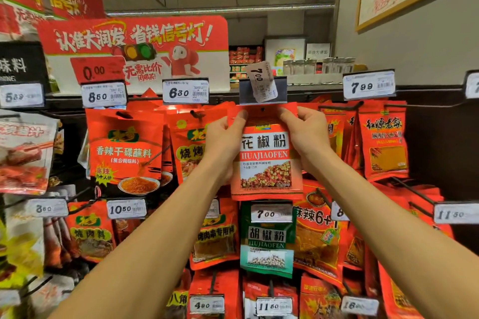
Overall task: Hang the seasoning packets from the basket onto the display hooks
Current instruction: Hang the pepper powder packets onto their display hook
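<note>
Glossy red packet (265, 158) (flat, rectangular) pinched at its top corners by both hands (305, 134)

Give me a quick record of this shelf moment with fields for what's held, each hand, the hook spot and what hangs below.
held item: red huajiaofen packet
left hand: pinches the packet's top left corner
right hand: pinches its top right corner
hang hole: centred at the top edge, just under the tilted 7.00 price tag
below: green hujiaofen packet, tagged 7.00
basket: not in view
</note>
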`<state>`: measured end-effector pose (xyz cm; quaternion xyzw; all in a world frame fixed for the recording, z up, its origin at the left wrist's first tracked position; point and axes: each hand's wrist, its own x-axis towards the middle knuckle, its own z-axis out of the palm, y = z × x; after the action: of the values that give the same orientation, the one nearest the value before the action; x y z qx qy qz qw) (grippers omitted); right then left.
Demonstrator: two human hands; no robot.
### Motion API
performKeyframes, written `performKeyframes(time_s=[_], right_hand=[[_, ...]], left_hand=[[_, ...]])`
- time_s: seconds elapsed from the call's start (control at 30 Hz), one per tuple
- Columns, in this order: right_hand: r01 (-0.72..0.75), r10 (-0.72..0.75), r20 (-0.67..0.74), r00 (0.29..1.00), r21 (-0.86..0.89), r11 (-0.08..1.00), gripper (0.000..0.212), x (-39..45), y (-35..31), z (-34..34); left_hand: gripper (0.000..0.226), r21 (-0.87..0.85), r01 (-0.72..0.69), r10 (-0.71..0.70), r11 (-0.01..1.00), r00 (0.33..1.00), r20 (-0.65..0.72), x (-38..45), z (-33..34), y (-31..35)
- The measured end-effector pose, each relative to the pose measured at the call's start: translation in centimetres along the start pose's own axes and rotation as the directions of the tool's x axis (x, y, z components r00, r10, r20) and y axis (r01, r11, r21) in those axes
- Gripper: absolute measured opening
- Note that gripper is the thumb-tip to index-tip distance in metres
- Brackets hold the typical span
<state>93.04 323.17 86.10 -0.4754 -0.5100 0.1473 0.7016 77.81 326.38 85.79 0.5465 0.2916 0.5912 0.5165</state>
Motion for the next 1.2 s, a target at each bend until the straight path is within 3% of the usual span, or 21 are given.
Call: performKeyframes(time_s=[0.2, 0.57, 0.7, 0.83, 0.93, 1.1, 1.2], right_hand=[[0.001, -0.003, -0.030, 1.000, -0.053, 0.999, 0.049, 0.2, -0.6, 0.4], [0.024, -0.027, -0.071, 0.997, -0.043, 0.999, 0.048, 1.5, -0.5, 1.0], [-0.022, 0.022, -0.057, 0.998, -0.004, 1.000, 0.026, 2.1, -0.7, 1.2], [-0.073, 0.074, -0.017, 0.997, 0.057, 0.996, 0.030, 1.9, -0.2, 0.8], [-0.118, 0.118, -0.015, 0.993, 0.032, 0.993, 0.016, 2.4, 0.7, 0.7], [-0.147, 0.166, 0.119, 0.979, -0.150, 0.978, 0.035, 3.9, 4.1, -0.4], [-0.100, 0.142, 0.188, 0.972, -0.217, 0.971, 0.022, 5.7, 5.5, -1.0]], left_hand=[[0.024, 0.080, -0.024, 0.030, 0.997, 0.997, -0.071, 0.9, 0.5, 0.8], [0.016, 0.167, 0.034, -0.016, 0.985, 0.994, -0.105, 2.3, 1.1, 2.1], [0.005, 0.174, 0.040, -0.016, 0.984, 0.991, -0.136, 2.6, 1.6, 2.3], [0.004, 0.099, 0.080, -0.066, 0.992, 0.988, -0.138, 2.6, 1.3, 1.5], [0.014, 0.064, 0.138, -0.127, 0.988, 0.980, -0.151, 2.8, 0.9, 0.5], [0.033, 0.306, 0.010, 0.038, 0.952, 0.988, -0.149, 4.2, 0.5, -2.6], [0.035, 0.372, -0.038, 0.104, 0.928, 0.981, -0.161, 6.6, 0.9, -3.6]])
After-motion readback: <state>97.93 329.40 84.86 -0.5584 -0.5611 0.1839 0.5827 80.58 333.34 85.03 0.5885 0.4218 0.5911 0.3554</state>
